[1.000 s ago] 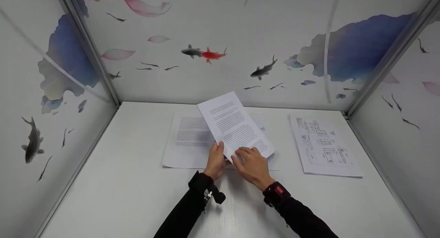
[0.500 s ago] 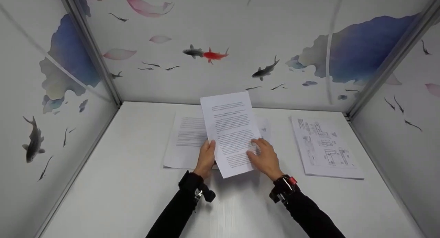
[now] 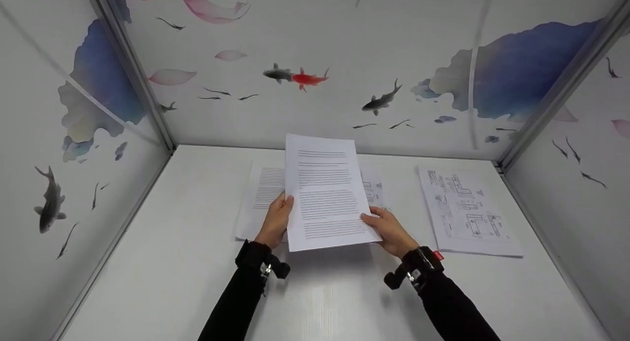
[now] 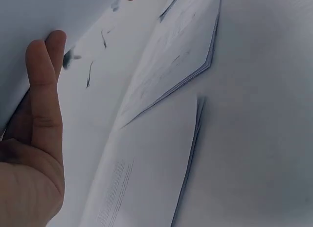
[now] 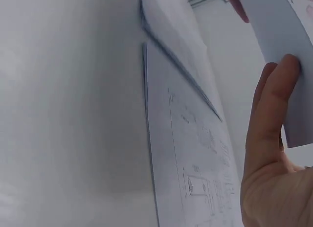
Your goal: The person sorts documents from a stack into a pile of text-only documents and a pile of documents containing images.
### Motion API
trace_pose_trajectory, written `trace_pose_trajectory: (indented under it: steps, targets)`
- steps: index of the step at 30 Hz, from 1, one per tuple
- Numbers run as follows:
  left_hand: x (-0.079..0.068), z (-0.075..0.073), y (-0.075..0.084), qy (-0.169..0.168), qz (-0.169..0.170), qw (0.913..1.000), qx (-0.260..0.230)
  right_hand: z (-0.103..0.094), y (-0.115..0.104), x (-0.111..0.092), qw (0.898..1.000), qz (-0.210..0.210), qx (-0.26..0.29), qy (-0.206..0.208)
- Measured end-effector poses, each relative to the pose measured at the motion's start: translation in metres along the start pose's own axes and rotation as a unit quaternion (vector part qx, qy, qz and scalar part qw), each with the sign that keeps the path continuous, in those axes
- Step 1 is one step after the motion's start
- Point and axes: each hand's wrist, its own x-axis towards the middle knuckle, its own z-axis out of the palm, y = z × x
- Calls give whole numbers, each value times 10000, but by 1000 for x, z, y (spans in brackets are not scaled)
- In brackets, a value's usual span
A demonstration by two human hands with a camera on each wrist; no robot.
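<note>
Back wall (image 3: 423,31) is the biggest thing here, white with painted fish and petals, then the white table (image 3: 320,306). Both black-sleeved arms reach in from the near edge, angled inward, wrists bent a bit toward each other. The text printout (image 3: 325,198) is up off the table between the hands, tilted to face the head cam; can't tell how many sheets. Well off to the right lies a drawing stack (image 3: 470,213), while a text pile (image 3: 266,188) and a drawing pile (image 3: 376,186) peek out behind the printout. Left hand (image 3: 275,220) pinches its left edge, thumb in front, fingers fairly straight behind. Right hand (image 3: 393,232) clamps the lower right edge likewise.
</note>
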Motion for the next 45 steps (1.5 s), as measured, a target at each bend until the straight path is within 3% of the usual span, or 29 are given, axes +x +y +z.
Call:
trace_pose_trajectory:
  steps: [4, 9, 13, 19, 24, 27, 31, 34, 40, 45]
  targets:
    - [-2, -10, 4, -55, -163, 9998, 87, 13, 1, -2, 9999, -75, 41, -87]
    - [-8, -18, 12, -356, -289, 9989, 131, 33, -2, 0, 9950, -527, -427, 729]
    - [-18, -30, 12, -387, -461, 9963, 607, 49, 0, 2, 9903, -700, -504, 1092]
    - [-27, -41, 12, 211, -854, 9893, 1167, 68, 3, 6, 9905, -759, -308, 1108]
    - [-28, -45, 8, 1120, -545, 9820, 1418, 83, 1, 7, 9931, -855, -358, 718]
    - [-29, -54, 5, 1634, -193, 9621, 2177, 91, 0, 5, 9958, -700, -414, 411]
    - [-28, -71, 1, 2168, 124, 9184, 3308, 100, 3, 5, 9959, -374, -763, 320]
    - [-25, -80, 0, 2406, 229, 8954, 3741, 106, 8, 7, 9916, -392, -1189, 338]
    - [-14, -87, -3, 2384, 461, 8791, 4102, 111, 22, 12, 9840, -597, -1587, 547]
    - [-13, -91, -8, 2405, 165, 8694, 4313, 116, 25, 16, 9826, -537, -1677, 588]
